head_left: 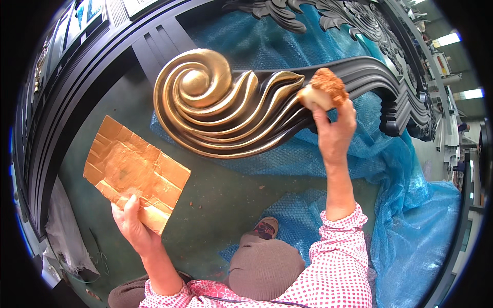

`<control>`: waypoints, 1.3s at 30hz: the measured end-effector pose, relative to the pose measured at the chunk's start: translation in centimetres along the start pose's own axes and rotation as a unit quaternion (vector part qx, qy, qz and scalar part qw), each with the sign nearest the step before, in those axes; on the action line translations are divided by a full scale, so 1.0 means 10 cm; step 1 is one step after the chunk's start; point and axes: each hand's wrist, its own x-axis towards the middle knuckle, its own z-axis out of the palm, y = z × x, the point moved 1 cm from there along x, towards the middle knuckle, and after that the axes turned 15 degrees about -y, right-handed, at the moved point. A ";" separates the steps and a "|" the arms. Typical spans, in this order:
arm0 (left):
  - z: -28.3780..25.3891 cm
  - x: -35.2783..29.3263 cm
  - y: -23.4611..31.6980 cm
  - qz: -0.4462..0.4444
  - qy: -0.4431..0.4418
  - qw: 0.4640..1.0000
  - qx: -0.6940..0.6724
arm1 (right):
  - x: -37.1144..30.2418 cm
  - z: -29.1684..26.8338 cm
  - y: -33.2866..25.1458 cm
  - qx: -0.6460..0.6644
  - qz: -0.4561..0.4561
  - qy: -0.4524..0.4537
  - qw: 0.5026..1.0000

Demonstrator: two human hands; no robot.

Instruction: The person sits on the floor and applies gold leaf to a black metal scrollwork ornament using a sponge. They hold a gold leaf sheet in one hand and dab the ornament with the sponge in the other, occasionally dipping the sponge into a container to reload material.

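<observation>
My left hand (132,222) grips the lower edge of a flat piece of cardboard (146,172), its face smeared with gold paint around a darker worn spot. In my right hand (336,131) is a sponge (328,87), pale on one side and coated orange-gold on the other. The sponge is at the upper right end of the gilded grooves on a carved black scroll (205,108); whether it touches the surface I cannot tell. Gold covers the scroll's spiral and raised ridges, while the recesses stay black. To the right the moulding (359,74) is plain black.
Blue bubble wrap (411,215) hangs behind the scroll and spreads over the green floor (215,200). A black curved frame (61,118) arches along the left. Black leaf carvings (354,20) are at the top right. Clear plastic sheeting (69,231) lies at lower left.
</observation>
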 end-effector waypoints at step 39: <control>-0.13 0.01 -0.04 -0.020 0.004 0.999 0.033 | -0.21 -0.10 -0.17 0.084 0.054 -0.070 0.993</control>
